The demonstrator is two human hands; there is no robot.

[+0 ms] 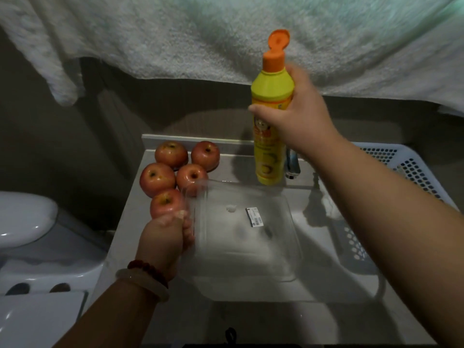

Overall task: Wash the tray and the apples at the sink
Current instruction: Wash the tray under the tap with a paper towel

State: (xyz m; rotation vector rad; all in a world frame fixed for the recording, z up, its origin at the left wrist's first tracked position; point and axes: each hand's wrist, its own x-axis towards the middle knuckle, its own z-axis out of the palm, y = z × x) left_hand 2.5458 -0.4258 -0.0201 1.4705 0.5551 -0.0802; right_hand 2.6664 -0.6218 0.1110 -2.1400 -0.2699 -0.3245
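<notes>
A clear plastic tray (276, 252) hangs over the sink (251, 315), with a small white blob of soap and a barcode sticker on its bottom. My left hand (164, 237) grips the tray's left rim. Several red apples (192, 178) lie in a cluster on the steel counter, just left of the tray and behind my left hand. My right hand (298, 116) holds a yellow dish soap bottle (271, 126) upright above the tray's far edge; its orange flip cap stands open.
A faucet (292, 164) stands behind the bottle. A white perforated basket (406, 167) sits at the right of the sink. A white towel (226, 41) hangs across the top. A white toilet (27, 222) stands at the left.
</notes>
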